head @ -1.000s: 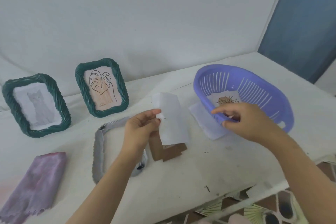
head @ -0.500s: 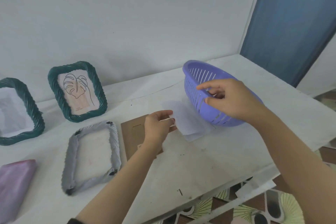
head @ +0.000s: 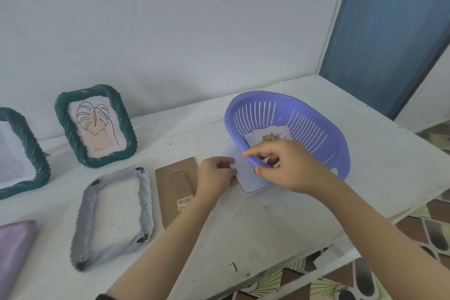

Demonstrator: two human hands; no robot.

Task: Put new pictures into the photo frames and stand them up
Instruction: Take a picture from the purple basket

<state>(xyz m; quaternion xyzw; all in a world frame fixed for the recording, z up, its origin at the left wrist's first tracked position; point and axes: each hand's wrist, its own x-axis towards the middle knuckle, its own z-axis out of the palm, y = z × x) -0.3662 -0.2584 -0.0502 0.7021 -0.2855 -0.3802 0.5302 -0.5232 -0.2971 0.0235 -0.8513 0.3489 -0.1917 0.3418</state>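
Observation:
A grey frame [head: 85,221] lies face down and open on the white table, with its brown backing board [head: 176,187] beside it on the right. My left hand [head: 215,178] pinches the edge of a white sheet [head: 248,178] that lies under the near side of the purple basket [head: 316,134]. My right hand [head: 292,165] grips the basket's near rim and tilts it up. Inside the basket lies a picture with a brown drawing [head: 272,135]. A green frame with a leaf drawing [head: 96,126] stands at the back, and a second green frame [head: 22,156] stands at the left edge.
A folded pink cloth [head: 13,248] lies at the lower left. The table's front edge [head: 304,263] runs diagonally at the lower right, above a patterned floor. A white wall is behind and a blue door [head: 389,31] stands at the right.
My left hand brought the white sheet down from the air to the table by the basket. My right hand moved from inside the basket to its near rim and tilted it.

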